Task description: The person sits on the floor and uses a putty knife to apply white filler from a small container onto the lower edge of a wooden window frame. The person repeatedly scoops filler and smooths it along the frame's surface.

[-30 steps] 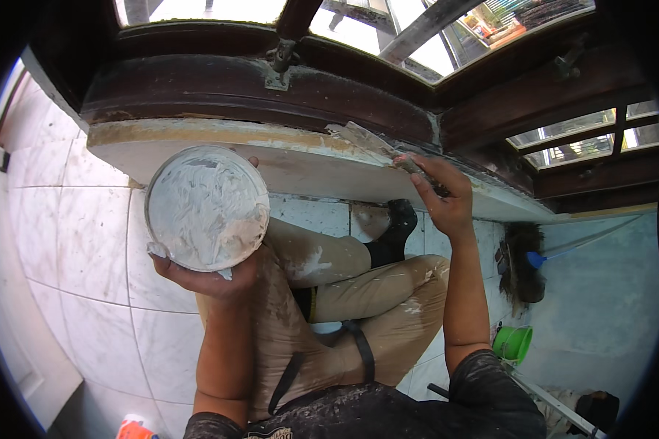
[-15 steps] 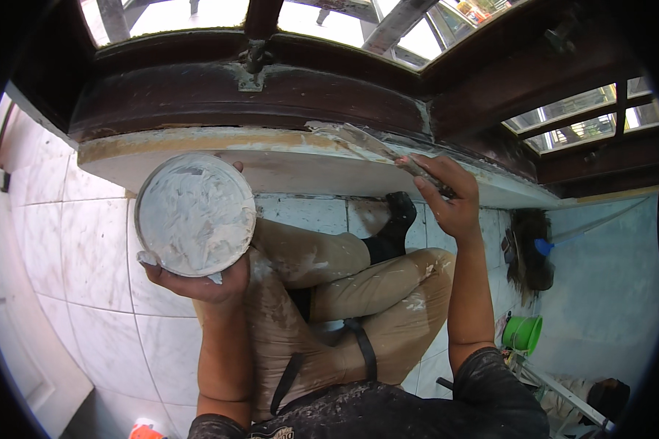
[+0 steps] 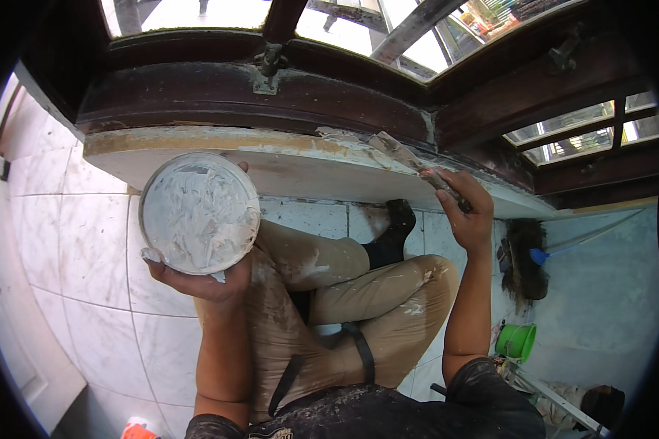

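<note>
In my left hand (image 3: 211,284) rests a round lid (image 3: 198,212), its top smeared with whitish-grey putty; my fingers wrap its near and right edges. My right hand (image 3: 467,208) grips the handle of a putty knife (image 3: 403,155). The flat blade points up and left and lies at the top edge of the white ledge (image 3: 300,174) under the window. Patches of wet putty (image 3: 342,134) sit on that edge, just left of the blade. Whether the blade touches the surface is hard to tell.
A dark brown window frame (image 3: 198,91) with a metal latch (image 3: 269,62) rises behind the ledge. White marble-look tiles (image 3: 95,241) cover the floor. To the right are a dark broom head (image 3: 526,260), a green bucket (image 3: 518,341) and a metal ladder (image 3: 556,395). A white door (image 3: 15,322) stands left.
My right hand and the putty knife have moved right along the ledge, and the blade has turned to show more of its flat. The lid stays nearly in place.
</note>
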Action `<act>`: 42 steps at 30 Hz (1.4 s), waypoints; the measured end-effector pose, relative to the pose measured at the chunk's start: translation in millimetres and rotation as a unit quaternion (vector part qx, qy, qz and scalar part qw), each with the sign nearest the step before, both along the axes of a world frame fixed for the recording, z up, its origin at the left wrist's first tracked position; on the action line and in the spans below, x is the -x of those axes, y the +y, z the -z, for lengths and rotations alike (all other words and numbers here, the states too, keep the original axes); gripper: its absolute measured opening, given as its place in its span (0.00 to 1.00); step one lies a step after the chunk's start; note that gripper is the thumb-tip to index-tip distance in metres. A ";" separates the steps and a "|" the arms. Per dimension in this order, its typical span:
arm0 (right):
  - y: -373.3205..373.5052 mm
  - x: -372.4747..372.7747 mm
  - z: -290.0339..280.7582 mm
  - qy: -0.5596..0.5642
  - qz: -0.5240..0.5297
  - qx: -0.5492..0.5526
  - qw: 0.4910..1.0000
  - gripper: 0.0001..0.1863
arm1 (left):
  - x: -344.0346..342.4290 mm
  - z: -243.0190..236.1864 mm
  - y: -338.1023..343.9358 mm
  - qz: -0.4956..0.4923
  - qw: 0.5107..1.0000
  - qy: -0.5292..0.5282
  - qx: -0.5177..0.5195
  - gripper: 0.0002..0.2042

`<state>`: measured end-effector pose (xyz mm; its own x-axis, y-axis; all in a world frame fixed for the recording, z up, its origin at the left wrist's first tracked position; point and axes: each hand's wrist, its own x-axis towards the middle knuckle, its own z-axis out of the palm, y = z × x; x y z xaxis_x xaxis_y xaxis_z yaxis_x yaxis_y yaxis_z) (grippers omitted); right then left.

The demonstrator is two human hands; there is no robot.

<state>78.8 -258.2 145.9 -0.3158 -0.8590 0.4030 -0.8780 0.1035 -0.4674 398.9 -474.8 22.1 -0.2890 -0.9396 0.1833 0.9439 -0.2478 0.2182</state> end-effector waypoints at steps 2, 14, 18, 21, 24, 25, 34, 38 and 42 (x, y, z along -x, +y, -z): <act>5.5 -19.1 -11.1 0.006 0.041 -0.004 0.999 0.19 | 1.1 -2.3 0.8 -0.004 1.000 -0.019 -0.008 0.55; -3.5 -105.7 24.5 0.191 0.056 0.025 0.980 0.30 | 2.1 -2.6 -2.9 -0.072 0.987 -0.128 0.056 0.52; 1.5 -108.2 20.8 0.127 0.079 0.026 0.988 0.28 | 3.0 -18.5 1.3 -0.061 0.987 -0.146 0.024 0.52; 5.4 -109.8 16.5 0.082 0.102 0.017 0.991 0.22 | 1.3 -11.3 1.0 -0.029 0.998 -0.042 0.037 0.51; 12.7 -111.8 13.7 -0.048 0.136 -0.005 0.990 0.17 | 0.8 -12.5 1.7 -0.033 0.998 -0.046 0.025 0.51; 14.9 -111.9 12.5 -0.108 0.149 -0.013 0.983 0.16 | 1.0 -12.3 0.8 -0.027 0.999 -0.023 0.033 0.52; 17.9 -91.8 17.1 -0.256 0.141 0.041 0.955 0.15 | 1.1 -16.2 2.4 -0.028 0.995 -0.094 -0.017 0.49; 18.2 -105.5 15.3 -0.383 0.088 0.048 0.918 0.15 | -5.2 -13.4 9.9 0.020 0.996 -0.089 -0.022 0.52; 16.2 -150.5 23.1 -0.569 0.037 0.002 0.821 0.16 | 1.2 -20.4 24.1 0.067 0.994 -0.055 -0.060 0.52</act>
